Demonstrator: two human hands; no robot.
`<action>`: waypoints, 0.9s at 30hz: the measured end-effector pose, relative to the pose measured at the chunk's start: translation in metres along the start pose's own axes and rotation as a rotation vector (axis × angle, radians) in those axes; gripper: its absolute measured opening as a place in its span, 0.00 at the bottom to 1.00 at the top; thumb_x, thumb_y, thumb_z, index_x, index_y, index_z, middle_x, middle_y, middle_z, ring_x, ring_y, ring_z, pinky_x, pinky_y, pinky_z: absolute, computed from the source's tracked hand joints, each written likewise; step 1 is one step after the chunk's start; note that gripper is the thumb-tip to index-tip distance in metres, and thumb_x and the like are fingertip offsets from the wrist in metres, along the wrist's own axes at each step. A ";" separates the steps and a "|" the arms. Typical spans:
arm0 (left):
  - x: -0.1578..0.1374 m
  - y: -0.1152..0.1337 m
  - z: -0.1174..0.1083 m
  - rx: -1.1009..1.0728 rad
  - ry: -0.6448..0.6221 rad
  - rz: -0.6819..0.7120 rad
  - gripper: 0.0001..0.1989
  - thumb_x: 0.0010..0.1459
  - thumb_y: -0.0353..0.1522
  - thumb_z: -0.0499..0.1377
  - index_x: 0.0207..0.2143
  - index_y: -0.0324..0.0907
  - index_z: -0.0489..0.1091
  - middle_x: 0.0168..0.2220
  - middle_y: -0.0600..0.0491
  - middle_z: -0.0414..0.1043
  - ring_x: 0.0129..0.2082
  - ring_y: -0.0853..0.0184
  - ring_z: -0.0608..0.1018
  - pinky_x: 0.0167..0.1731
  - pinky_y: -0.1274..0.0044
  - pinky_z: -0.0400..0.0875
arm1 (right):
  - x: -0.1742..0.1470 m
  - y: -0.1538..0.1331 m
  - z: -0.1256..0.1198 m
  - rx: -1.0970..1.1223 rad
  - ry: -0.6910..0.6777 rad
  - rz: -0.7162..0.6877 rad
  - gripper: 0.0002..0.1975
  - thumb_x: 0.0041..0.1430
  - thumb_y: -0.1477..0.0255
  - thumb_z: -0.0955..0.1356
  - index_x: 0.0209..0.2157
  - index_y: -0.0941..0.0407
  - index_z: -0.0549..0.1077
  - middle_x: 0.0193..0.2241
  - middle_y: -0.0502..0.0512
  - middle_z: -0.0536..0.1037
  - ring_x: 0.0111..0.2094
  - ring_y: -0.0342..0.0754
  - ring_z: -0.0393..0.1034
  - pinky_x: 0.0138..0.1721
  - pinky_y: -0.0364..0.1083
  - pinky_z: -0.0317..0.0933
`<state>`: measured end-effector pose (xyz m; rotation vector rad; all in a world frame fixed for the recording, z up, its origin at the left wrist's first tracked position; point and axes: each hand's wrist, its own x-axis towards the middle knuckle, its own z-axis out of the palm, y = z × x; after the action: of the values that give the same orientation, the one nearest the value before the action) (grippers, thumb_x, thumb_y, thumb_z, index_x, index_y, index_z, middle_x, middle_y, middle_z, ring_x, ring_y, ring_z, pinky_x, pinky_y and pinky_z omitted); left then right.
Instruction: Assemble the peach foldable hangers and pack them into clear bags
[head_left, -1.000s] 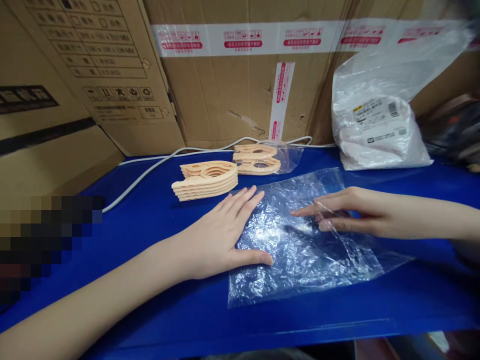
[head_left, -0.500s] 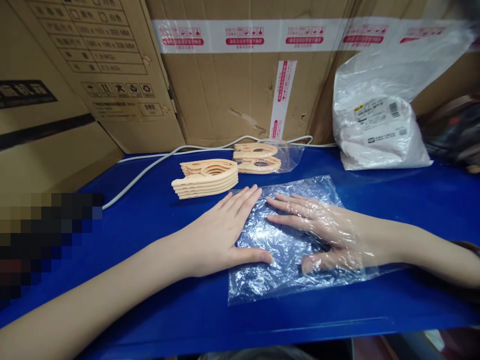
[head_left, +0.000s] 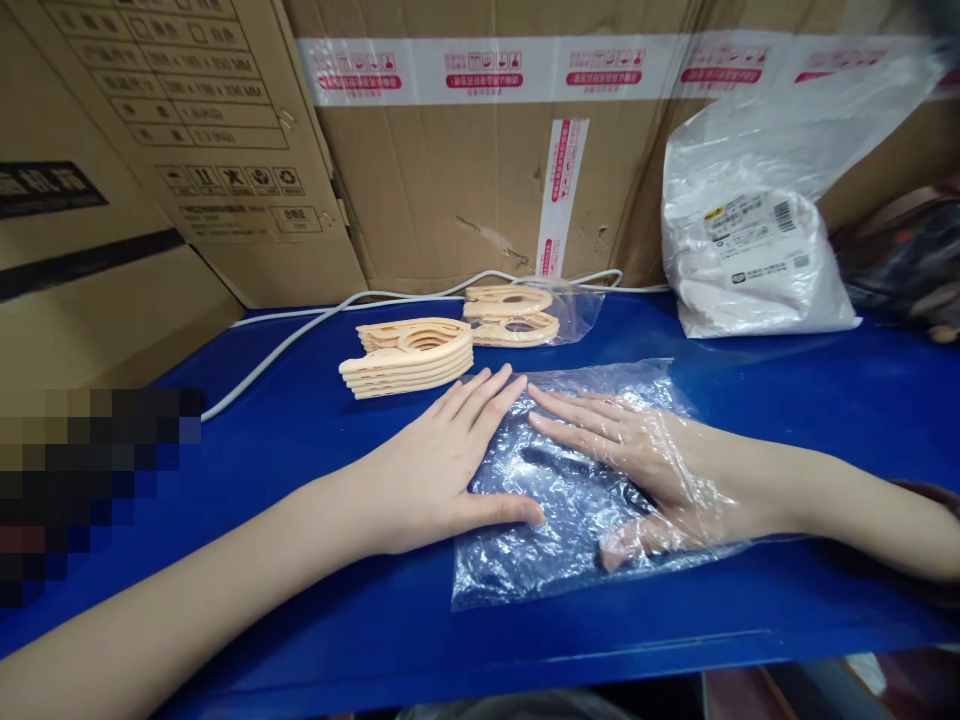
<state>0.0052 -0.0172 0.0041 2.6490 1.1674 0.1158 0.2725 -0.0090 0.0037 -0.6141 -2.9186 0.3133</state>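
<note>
A clear plastic bag (head_left: 517, 565) lies flat and crinkled on the blue table (head_left: 375, 620). My left hand (head_left: 435, 470) rests flat over the bag's left edge, fingers stretched out and thumb apart. Inside the bag is my right hand (head_left: 652, 460), its spread fingers seen through the film and pointing left. Its fingertips come close to those of my left hand. Just beyond my left fingertips sits a stack of cream plastic pieces (head_left: 409, 365) that look like folded travel hangers. Behind it, similar cream pieces (head_left: 517, 325) lie in a clear wrapper.
Large cardboard boxes (head_left: 450, 180) stand along the back and left. A white cable (head_left: 277, 350) runs across the table's rear. At the back right stands a white plastic parcel bag (head_left: 757, 260) with a label. The table's front edge (head_left: 525, 675) lies near me.
My right hand has shifted slightly left inside the bag, its fingertips now nearer my left hand, and its thumb has bent lower. My left hand stays in place.
</note>
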 end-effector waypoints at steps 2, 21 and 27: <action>0.000 -0.001 0.002 0.005 0.016 0.005 0.53 0.55 0.63 0.46 0.70 0.38 0.34 0.71 0.42 0.30 0.70 0.49 0.39 0.66 0.57 0.42 | -0.001 -0.001 0.000 -0.006 -0.010 0.018 0.54 0.54 0.52 0.70 0.70 0.52 0.35 0.70 0.61 0.34 0.69 0.60 0.31 0.65 0.62 0.39; 0.001 0.002 -0.001 -0.029 0.005 -0.025 0.55 0.54 0.63 0.48 0.70 0.39 0.31 0.71 0.40 0.29 0.69 0.45 0.40 0.65 0.53 0.43 | -0.005 -0.002 -0.001 0.080 -0.034 0.124 0.50 0.54 0.49 0.69 0.69 0.43 0.38 0.70 0.56 0.28 0.68 0.64 0.25 0.64 0.66 0.37; 0.002 0.002 -0.002 -0.038 -0.012 -0.035 0.55 0.54 0.64 0.47 0.70 0.39 0.31 0.71 0.42 0.30 0.70 0.46 0.40 0.65 0.53 0.42 | -0.005 -0.007 -0.006 0.069 -0.049 0.080 0.38 0.59 0.53 0.68 0.67 0.38 0.50 0.70 0.50 0.25 0.68 0.65 0.25 0.64 0.66 0.37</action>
<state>0.0072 -0.0166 0.0063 2.5915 1.1947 0.1152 0.2754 -0.0165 0.0110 -0.7241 -2.9205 0.4434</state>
